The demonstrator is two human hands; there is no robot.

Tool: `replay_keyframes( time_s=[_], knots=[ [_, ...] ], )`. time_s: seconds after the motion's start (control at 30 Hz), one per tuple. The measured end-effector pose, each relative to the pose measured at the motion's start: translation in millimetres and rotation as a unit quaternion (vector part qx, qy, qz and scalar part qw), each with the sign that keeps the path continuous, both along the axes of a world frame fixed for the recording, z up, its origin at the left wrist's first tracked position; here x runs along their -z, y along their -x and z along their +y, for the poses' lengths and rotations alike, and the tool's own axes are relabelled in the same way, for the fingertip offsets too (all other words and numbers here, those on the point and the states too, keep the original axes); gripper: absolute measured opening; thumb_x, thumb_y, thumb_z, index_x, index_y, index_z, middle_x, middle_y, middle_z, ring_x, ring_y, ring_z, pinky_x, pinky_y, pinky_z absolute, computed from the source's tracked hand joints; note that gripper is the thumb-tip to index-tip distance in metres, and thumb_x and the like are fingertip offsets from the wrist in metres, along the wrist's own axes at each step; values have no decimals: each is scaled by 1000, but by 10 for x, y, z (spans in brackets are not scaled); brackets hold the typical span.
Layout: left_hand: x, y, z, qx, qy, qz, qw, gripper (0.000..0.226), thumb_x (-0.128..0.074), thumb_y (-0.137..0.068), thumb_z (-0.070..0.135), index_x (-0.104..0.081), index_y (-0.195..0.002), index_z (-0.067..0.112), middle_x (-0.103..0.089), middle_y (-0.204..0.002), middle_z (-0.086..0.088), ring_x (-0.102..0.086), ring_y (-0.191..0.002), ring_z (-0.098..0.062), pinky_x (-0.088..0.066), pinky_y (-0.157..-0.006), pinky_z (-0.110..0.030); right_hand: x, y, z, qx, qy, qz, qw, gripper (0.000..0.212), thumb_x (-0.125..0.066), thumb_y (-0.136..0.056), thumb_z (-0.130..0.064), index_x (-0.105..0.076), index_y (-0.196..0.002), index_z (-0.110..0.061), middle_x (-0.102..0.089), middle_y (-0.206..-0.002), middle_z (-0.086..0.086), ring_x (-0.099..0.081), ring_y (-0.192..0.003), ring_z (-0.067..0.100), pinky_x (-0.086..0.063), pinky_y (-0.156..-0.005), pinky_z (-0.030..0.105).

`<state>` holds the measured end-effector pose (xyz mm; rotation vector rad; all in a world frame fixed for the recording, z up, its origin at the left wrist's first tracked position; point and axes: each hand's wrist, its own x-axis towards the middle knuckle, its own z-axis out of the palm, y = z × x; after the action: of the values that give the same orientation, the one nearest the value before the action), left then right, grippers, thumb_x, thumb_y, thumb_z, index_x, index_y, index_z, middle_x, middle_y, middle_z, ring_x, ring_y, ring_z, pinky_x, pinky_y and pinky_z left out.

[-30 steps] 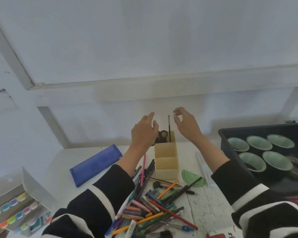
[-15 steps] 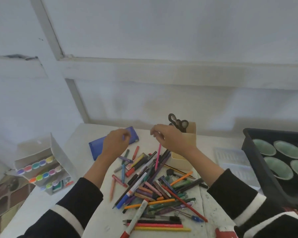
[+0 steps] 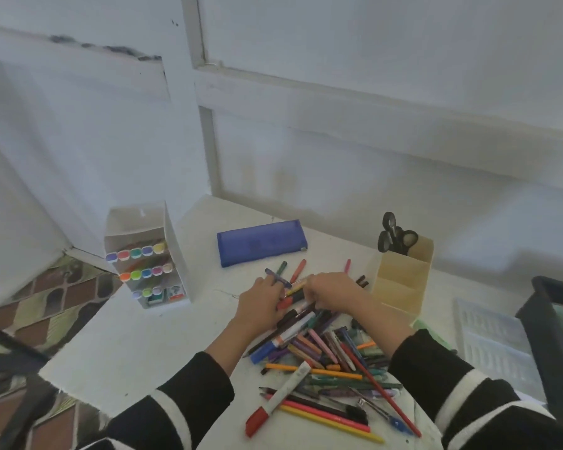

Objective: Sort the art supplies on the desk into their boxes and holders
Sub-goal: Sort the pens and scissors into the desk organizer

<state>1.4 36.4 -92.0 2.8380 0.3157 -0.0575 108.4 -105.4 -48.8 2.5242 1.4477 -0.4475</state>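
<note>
Change: both your hands have come down onto the far end of the pen pile.
Left hand: fingers pinch a purple pen.
Right hand: fingers curled over markers; you cannot tell the grip.
Pen pile: loose on the desk, beside the beige holder.
Scissors: upright in the holder's rear compartment.
</note>
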Motion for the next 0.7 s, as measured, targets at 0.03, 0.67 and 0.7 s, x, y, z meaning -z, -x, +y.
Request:
replay_keyframes(
  time_s=[0.03, 0.67, 0.7],
  knots=[
    [-1, -11, -16, -8, -2, -2, 1000, 34, -56, -90, 43, -52, -116, 22, -49, -123, -2, -47, -108, -19, -47, -74, -33, 16, 7, 1, -7, -3, -1, 1000, 22, -61, -85, -12, -61, -105, -20, -61, -110, 1, -59, -95, 22, -44, -69, 30],
    [-140, 159, 185, -118, 241, -158, 950, 7, -70, -77, 21, -66, -83, 20, -63, -80, 5, -55, -77, -11, -47, -74, -28, 109, 168, 150, -108, -30, -89, 990, 24, -55, -90, -8, -57, -114, -9, -57, -103, 5, -60, -86, 26, -53, -68, 37],
    [-172, 175, 183, -117, 249, -168, 947, 6, -70, -79, 20, -66, -83, 19, -63, -79, 5, -55, -75, -9, -46, -72, -24, 113, 174, 150, -105, -33, -89, 990, 24, -56, -89, -9, -58, -113, -9, -56, -102, 4, -60, -84, 24, -54, -68, 37]
  ],
)
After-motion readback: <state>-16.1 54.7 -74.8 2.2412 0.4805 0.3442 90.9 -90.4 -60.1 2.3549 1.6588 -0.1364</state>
